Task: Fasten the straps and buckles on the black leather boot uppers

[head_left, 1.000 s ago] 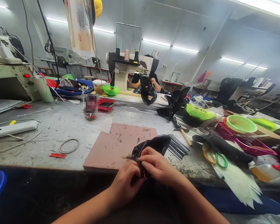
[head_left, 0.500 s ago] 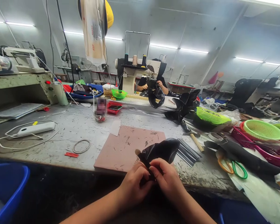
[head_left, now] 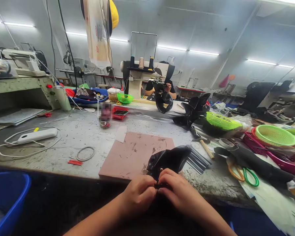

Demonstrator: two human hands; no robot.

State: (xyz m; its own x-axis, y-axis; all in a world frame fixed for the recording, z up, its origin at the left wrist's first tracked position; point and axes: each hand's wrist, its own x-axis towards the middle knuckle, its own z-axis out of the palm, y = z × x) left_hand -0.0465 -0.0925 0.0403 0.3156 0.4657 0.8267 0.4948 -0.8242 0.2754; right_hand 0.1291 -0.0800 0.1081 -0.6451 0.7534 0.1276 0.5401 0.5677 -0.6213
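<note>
A glossy black leather-like piece (head_left: 168, 159), curved and folded, rests over the right front corner of a pinkish board (head_left: 127, 154). Its near edge runs down into my hands at the table's front. My left hand (head_left: 140, 192) is closed, thumb and fingers pinching a narrow dark part of the piece. Opposite it, my right hand (head_left: 178, 188) is closed in a pinch on the same dark edge, a short way to the right. Most of what lies between the fingertips is hidden. Black strips (head_left: 199, 159) with pale edges lie just right of the piece.
Scissors (head_left: 243, 173) with orange and green handles lie at the right, near a wooden-handled hammer (head_left: 206, 149). Baskets (head_left: 275, 135) stand behind. A white power strip (head_left: 38, 135) and a wire ring (head_left: 85, 153) sit left. Across the table, a person works at a sewing machine (head_left: 135, 78).
The dark strip that stood up slanting between my hands has turned down and lies nearly level between my fingertips. My hands have moved slightly apart.
</note>
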